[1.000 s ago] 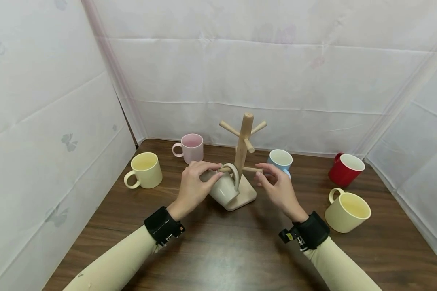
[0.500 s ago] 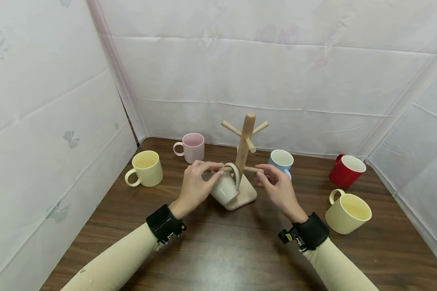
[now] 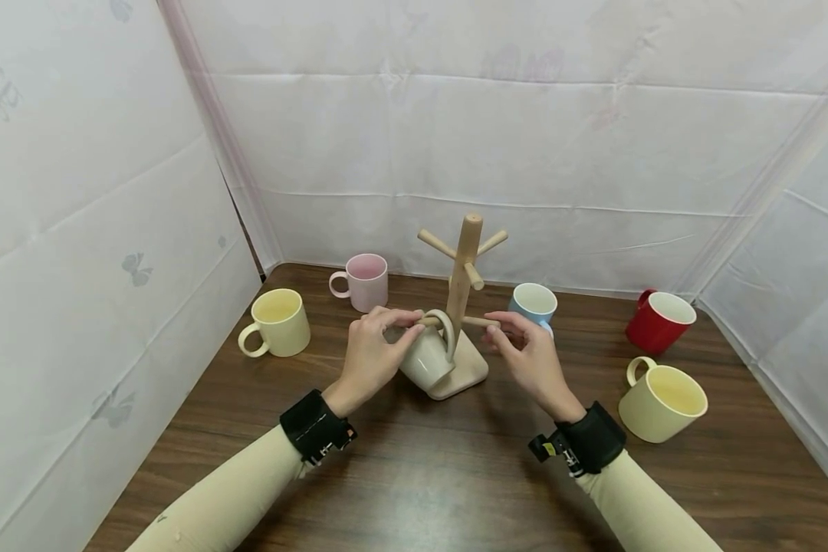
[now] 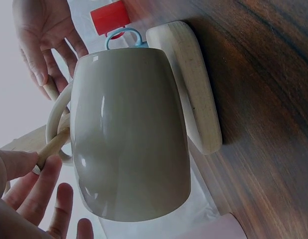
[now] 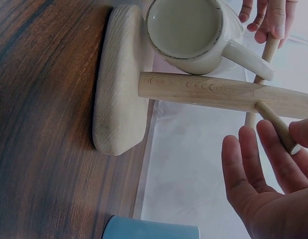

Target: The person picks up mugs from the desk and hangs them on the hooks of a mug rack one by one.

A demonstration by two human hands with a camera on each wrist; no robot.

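Note:
A wooden mug tree (image 3: pixel 464 268) stands on its pale base (image 3: pixel 474 374) in the middle of the table. From its lower left peg (image 4: pixel 53 146) a grey-white mug (image 3: pixel 428 362) hangs by its handle, tilted, its body close to the base. My left hand (image 3: pixel 371 351) pinches the tip of that peg between thumb and forefinger, beside the mug. Across the post, my right hand (image 3: pixel 533 360) pinches the end of the lower right peg (image 5: pixel 276 125) with thumb and forefinger; its other fingers are spread. The upper pegs carry nothing.
A yellow mug (image 3: pixel 280 326) and a pink mug (image 3: pixel 368 284) stand to the left. Behind my right hand is a blue mug (image 3: pixel 528 297). Farther right are a red mug (image 3: pixel 652 328) and another yellow mug (image 3: pixel 652 410). White cloth walls (image 3: pixel 510 146) enclose the table's back and sides.

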